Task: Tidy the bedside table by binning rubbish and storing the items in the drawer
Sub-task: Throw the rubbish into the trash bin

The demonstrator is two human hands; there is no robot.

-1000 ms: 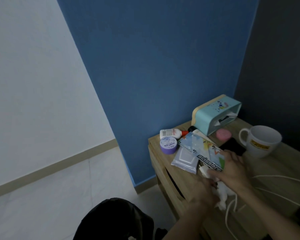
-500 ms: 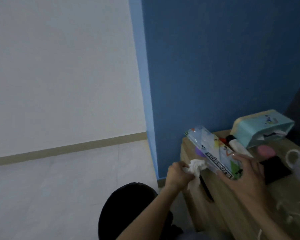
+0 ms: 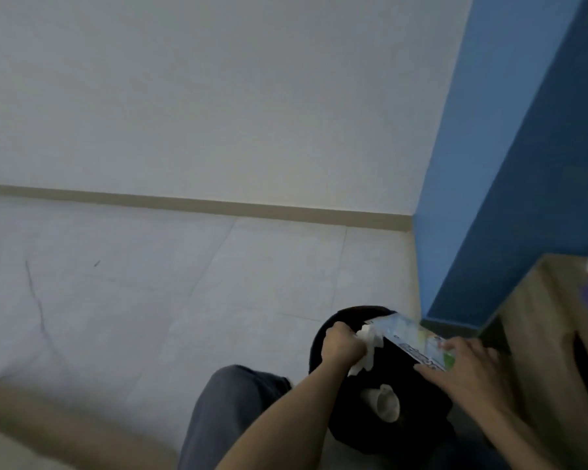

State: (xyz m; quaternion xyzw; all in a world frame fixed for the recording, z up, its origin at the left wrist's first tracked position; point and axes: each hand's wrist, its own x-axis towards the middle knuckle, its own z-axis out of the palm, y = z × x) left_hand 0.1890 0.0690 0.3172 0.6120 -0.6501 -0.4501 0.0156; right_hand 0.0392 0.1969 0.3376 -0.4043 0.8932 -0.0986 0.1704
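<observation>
Head view: my left hand (image 3: 342, 346) grips a crumpled tissue (image 3: 367, 347) and my right hand (image 3: 469, 371) a plastic packet (image 3: 411, 337), both over the black bin (image 3: 323, 337) at lower right, beside the counter (image 3: 537, 320). I judge this the binning step; next, let both go.

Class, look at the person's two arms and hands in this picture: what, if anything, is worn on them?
Nothing shows on either: the left hand and right hand wear no gloves, and no rings or watch can be made out. Both forearms are bare to the frame's edge, with no sleeve visible.
</observation>
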